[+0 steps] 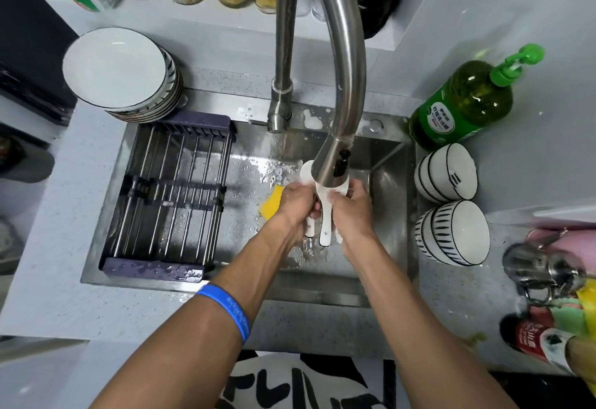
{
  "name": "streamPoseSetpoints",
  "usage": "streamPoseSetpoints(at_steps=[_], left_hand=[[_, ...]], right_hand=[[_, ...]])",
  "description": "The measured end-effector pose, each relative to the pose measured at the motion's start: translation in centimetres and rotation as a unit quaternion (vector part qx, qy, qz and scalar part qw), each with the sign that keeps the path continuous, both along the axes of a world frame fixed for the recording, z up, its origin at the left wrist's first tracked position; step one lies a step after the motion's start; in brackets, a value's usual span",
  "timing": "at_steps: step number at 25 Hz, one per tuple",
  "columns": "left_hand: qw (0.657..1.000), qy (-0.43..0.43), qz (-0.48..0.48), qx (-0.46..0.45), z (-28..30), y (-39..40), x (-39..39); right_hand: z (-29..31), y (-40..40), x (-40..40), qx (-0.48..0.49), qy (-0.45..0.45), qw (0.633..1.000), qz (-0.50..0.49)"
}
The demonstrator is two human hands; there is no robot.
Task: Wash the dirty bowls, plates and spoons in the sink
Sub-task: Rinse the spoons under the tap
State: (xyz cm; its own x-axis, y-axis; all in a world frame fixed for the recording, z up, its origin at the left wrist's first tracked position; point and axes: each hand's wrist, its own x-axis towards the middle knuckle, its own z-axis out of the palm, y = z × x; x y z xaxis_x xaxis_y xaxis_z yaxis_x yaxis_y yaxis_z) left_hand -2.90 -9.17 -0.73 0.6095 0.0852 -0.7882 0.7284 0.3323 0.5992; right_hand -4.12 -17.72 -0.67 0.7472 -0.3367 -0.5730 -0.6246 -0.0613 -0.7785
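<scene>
- Left hand [298,205] and right hand [350,207] close together over the sink [392,215], both clamped on a bunch of white spoons [324,231]; handles stick down toward the viewer, bowls up under the tap [332,163].
- Blue wristband [230,307] on the left forearm.
- Yellow sponge [272,202] lies on the sink floor just left of the left hand, not held.
- Rack [167,202] spans the left part of the sink, nothing on it.
- Risk: wet, possibly soapy spoons held as a bunch, so one could slip out and drop into the sink, maybe chip.
- Risk: water hitting the spoon bowls could spray onto the counter.
- Two striped bowl stacks [450,205] lie on their sides at the sink's right edge; a knock from the right elbow could roll them.
- Plates [125,73] stacked far left, soap bottle [461,105] far right.
- Hidden: spoon count unclear, fingers and tap head cover the bowls; the water stream itself is hard to see; can't tell whether the spoons are clean.
</scene>
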Motion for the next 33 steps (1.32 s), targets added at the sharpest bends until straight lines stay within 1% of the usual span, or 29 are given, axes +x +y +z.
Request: streamPoseSetpoints(at_steps=[3, 7, 10, 11, 14, 17, 20, 22, 24, 26, 29, 30, 33], left_hand=[[0.996, 0.033, 0.033, -0.073, 0.2, 1.1, -0.9], [0.995, 0.039, 0.042, -0.084, -0.6, 2.2, -1.1], [0.991, 0.018, 0.046, -0.127, -0.4, 3.0, -1.2], [0.992, 0.013, 0.038, -0.118, -0.3, 3.2, -1.2], [0.997, 0.023, 0.042, -0.067, -0.3, 3.1, -1.0], [0.994, 0.041, 0.086, -0.057, -0.5, 2.9, -0.8], [0.995, 0.038, 0.087, -0.031, -0.8, 2.7, -0.4], [0.996, 0.032, 0.085, -0.016, -1.0, 2.5, -0.4], [0.996, 0.032, 0.078, -0.004, -1.0, 2.3, -0.4], [0.998, 0.021, 0.056, -0.012, -0.6, 2.3, -0.6], [0.996, 0.003, 0.029, -0.082, 0.7, 2.4, -0.9], [0.996, 0.001, 0.021, -0.092, 0.7, 2.3, -0.9], [0.997, -0.013, 0.013, -0.079, 1.2, 1.5, -1.1]], right_hand=[[-0.4, 0.7, 0.5, -0.019, -0.002, 1.0, 0.006], [-0.5, 2.2, 0.7, -0.059, 0.006, 0.996, 0.063], [-0.4, 2.8, 0.9, -0.056, 0.015, 0.997, 0.045], [-0.2, 2.9, 1.0, -0.056, 0.02, 0.997, 0.042], [0.5, 3.5, 1.1, -0.101, 0.025, 0.993, 0.059], [1.1, 3.9, 1.1, -0.08, 0.007, 0.997, -0.01], [1.2, 3.2, 1.3, -0.094, -0.038, 0.994, -0.039], [1.4, 2.9, 1.0, -0.044, -0.041, 0.997, -0.055], [1.2, 2.7, 1.0, 0.009, -0.022, 0.997, -0.069], [1.0, 2.5, 1.1, 0.027, -0.031, 0.997, -0.062], [0.8, 2.3, 1.3, 0.008, -0.049, 0.998, -0.04], [0.8, 2.3, 1.3, 0.004, -0.055, 0.998, -0.037], [0.6, 2.5, 1.1, -0.001, -0.062, 0.997, -0.036]])
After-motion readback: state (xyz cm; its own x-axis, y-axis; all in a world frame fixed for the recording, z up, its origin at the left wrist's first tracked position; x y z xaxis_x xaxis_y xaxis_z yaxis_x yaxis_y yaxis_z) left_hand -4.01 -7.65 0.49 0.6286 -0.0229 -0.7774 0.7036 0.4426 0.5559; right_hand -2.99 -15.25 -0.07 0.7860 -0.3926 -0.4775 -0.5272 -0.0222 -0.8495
